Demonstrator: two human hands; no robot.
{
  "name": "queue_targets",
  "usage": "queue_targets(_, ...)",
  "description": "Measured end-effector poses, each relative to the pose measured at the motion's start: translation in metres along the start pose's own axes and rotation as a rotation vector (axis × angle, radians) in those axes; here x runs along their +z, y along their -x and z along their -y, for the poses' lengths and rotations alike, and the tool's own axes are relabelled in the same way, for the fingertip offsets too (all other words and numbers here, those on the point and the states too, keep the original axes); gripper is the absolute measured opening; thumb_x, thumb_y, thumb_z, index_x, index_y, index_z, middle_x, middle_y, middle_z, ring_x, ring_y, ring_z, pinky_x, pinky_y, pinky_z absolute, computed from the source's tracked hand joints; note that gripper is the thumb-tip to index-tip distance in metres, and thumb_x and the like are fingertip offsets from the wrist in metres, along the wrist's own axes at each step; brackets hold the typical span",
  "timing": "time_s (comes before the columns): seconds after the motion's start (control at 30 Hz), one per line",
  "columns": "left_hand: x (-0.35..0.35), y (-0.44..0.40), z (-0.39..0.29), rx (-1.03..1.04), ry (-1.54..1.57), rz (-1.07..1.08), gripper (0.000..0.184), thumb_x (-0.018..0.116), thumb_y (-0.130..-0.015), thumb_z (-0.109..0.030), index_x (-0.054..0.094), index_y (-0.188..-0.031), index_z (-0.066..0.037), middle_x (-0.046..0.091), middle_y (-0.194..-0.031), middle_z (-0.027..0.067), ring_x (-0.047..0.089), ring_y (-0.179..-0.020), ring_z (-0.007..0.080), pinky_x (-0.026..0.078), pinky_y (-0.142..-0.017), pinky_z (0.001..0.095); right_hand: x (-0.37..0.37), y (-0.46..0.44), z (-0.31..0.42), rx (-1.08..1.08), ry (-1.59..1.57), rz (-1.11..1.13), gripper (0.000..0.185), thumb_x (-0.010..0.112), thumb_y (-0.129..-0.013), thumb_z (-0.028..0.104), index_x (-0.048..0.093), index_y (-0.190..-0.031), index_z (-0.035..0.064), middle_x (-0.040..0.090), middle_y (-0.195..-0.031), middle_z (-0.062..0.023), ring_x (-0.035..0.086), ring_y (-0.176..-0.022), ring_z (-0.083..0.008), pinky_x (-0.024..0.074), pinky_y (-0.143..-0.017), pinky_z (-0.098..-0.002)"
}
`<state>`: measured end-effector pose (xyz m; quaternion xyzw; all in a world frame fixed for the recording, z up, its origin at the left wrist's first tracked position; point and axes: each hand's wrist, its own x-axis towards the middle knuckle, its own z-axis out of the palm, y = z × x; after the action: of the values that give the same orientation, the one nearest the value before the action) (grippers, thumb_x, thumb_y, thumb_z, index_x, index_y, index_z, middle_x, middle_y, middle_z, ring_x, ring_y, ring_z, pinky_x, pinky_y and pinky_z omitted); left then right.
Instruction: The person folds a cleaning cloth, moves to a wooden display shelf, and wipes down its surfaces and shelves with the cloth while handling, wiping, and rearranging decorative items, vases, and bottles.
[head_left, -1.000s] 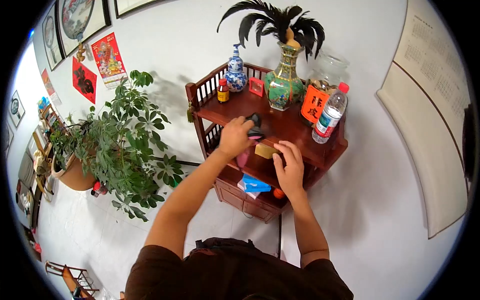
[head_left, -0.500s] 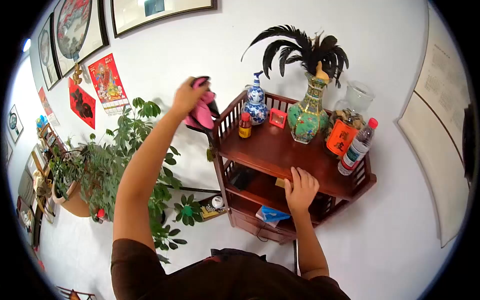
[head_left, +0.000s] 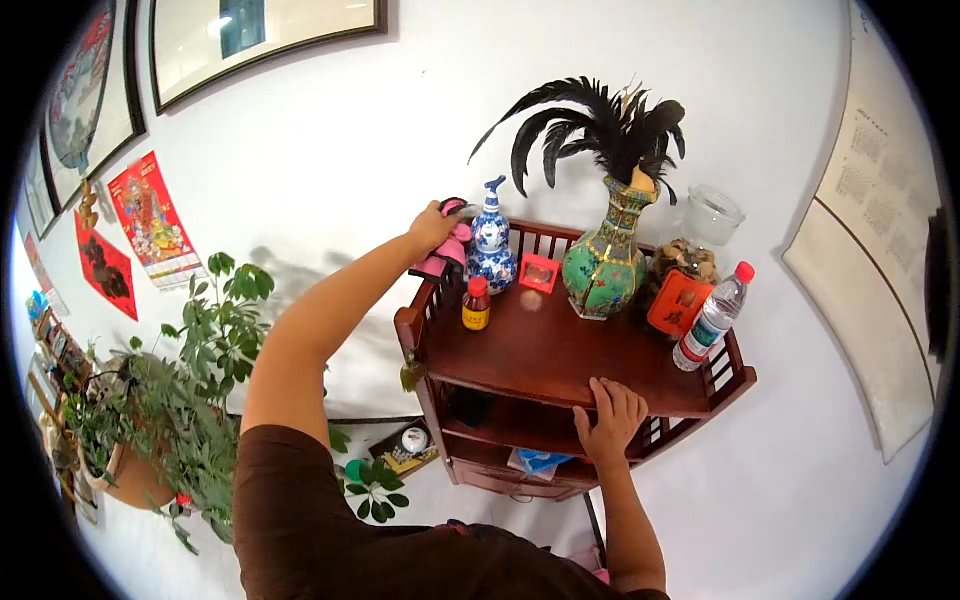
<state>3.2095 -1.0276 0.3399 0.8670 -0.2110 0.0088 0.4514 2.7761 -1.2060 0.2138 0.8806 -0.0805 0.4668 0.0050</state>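
Observation:
My left hand [head_left: 432, 228] is closed on a pink cloth with black edging [head_left: 440, 264], at the left rail of a dark red wooden cabinet [head_left: 520, 368]. Just right of the cloth stands a blue-and-white gourd-shaped vase [head_left: 492, 242]; whether they touch I cannot tell. In front of it is a small red-capped bottle with a yellow label [head_left: 476, 306]. A little red frame [head_left: 538, 273] stands beside the vase. My right hand [head_left: 612, 424] lies on the cabinet top's front edge, fingers stretched out and holding nothing.
A green patterned vase [head_left: 604, 272] holding black feathers [head_left: 600, 125] stands at the back. To its right are a glass jar with an orange label [head_left: 683, 300] and a water bottle [head_left: 714, 322]. Leafy plants [head_left: 205, 410] grow at left; a scroll [head_left: 850, 240] hangs at right.
My left hand has carried the pink cloth rightward and down, from beside the cabinet to its left rail near the gourd vase. My right hand stays on the front edge. The view has shifted.

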Motion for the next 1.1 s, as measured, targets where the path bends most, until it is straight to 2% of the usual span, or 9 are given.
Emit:
queue_targets(0.2, 0.003, 0.013, 0.019, -0.074, 0.79, 0.198, 0.031, 0.063, -0.098, -0.022, 0.051, -0.122, -0.007, 0.066, -0.101, 0.0102, 0.068, -0.082, 0.0202, 0.06, -0.069, 0.035, 0.001, 0.0, -0.002, -0.024, 0.034, -0.005, 0.046, 0.063, -0.088, 0.042, 0.065, -0.121, 0.0107, 0.063, -0.118, -0.0068, 0.056, -0.109, -0.0282, 0.0349, -0.097, -0.0461)
queue_targets(0.37, -0.049, 0.107, 0.002, -0.224, 0.764, 0.379, 0.038, 0.063, -0.098, -0.023, 0.046, -0.127, -0.005, 0.065, -0.105, 0.0112, 0.068, -0.088, 0.0231, 0.06, -0.075, 0.0391, 0.009, 0.003, -0.006, -0.05, 0.051, -0.037, 0.046, 0.06, -0.092, 0.046, 0.066, -0.121, 0.0111, 0.063, -0.117, -0.0065, 0.056, -0.109, -0.0271, 0.0351, -0.097, -0.045)
queue_targets(0.5, -0.066, 0.146, 0.005, -0.327, 0.821, 0.413, 0.025, 0.063, -0.099, -0.029, 0.061, -0.109, -0.006, 0.068, -0.101, 0.0043, 0.069, -0.091, 0.0197, 0.059, -0.079, 0.034, 0.01, 0.003, -0.006, -0.068, 0.06, -0.073, 0.046, 0.058, -0.093, 0.047, 0.066, -0.12, 0.0108, 0.064, -0.116, -0.0055, 0.057, -0.108, -0.0262, 0.0353, -0.096, -0.0445)
queue_targets(0.67, -0.062, 0.139, 0.048, -0.288, 0.87, 0.488, 0.049, 0.065, -0.096, -0.04, 0.055, -0.128, -0.005, 0.069, -0.115, 0.0098, 0.066, -0.094, 0.0196, 0.059, -0.079, 0.0406, 0.009, 0.003, -0.01, -0.074, 0.005, -0.08, 0.044, 0.062, -0.089, 0.042, 0.065, -0.12, 0.0105, 0.064, -0.116, -0.0058, 0.058, -0.106, -0.0261, 0.0357, -0.095, -0.0444)
queue_targets(0.8, -0.094, 0.159, 0.022, -0.175, 0.316, 0.274, 0.034, 0.071, -0.092, -0.024, 0.063, -0.116, -0.001, 0.07, -0.101, 0.0081, 0.066, -0.085, 0.0171, 0.056, -0.074, 0.0324, 0.005, 0.005, -0.016, -0.072, -0.063, -0.041, 0.045, 0.067, -0.085, 0.037, 0.065, -0.122, 0.0114, 0.063, -0.116, -0.0055, 0.058, -0.108, -0.0252, 0.0373, -0.096, -0.0445)
queue_targets(0.87, -0.118, 0.161, 0.007, 0.194, -0.186, -0.005, 0.038, 0.074, -0.086, -0.019, 0.066, -0.119, -0.003, 0.07, -0.09, 0.005, 0.064, -0.075, 0.0129, 0.052, -0.067, 0.0289, 0.004, 0.007, -0.021, -0.102, -0.094, -0.04, 0.048, 0.069, -0.082, 0.035, 0.063, -0.124, 0.012, 0.064, -0.117, -0.0059, 0.058, -0.11, -0.0254, 0.0383, -0.098, -0.0449)
queue_targets(0.93, -0.127, 0.209, -0.082, 0.036, -0.016, -0.147, 0.032, 0.072, -0.088, -0.02, 0.066, -0.113, -0.001, 0.069, -0.088, 0.0076, 0.064, -0.075, 0.0151, 0.052, -0.07, 0.0304, 0.001, 0.01, -0.027, -0.113, -0.125, 0.016, 0.052, 0.069, -0.082, 0.032, 0.06, -0.129, 0.0106, 0.06, -0.124, -0.0089, 0.055, -0.116, -0.0274, 0.0382, -0.099, -0.0461)
queue_targets(1.03, -0.109, 0.232, -0.117, 0.373, -0.003, -0.25, 0.026, 0.071, -0.09, -0.021, 0.064, -0.104, -0.001, 0.069, -0.09, 0.007, 0.062, -0.08, 0.0144, 0.051, -0.074, 0.0294, -0.032, 0.002, -0.016, -0.065, -0.369, 0.068, 0.058, 0.068, -0.087, 0.031, 0.052, -0.139, 0.0094, 0.05, -0.137, -0.015, 0.048, -0.126, -0.0332, 0.035, -0.106, -0.0484)
queue_targets(1.1, -0.064, 0.268, -0.15, 0.326, 0.074, -0.208, 0.029, 0.071, -0.091, -0.024, 0.065, -0.107, -0.001, 0.069, -0.096, 0.0081, 0.062, -0.09, 0.0151, 0.05, -0.083, 0.0309, -0.05, -0.007, -0.002, -0.023, -0.71, -0.002, 0.064, 0.068, -0.09, 0.034, 0.045, -0.144, 0.0072, 0.049, -0.141, -0.0154, 0.044, -0.131, -0.0339, 0.032, -0.11, -0.0493)
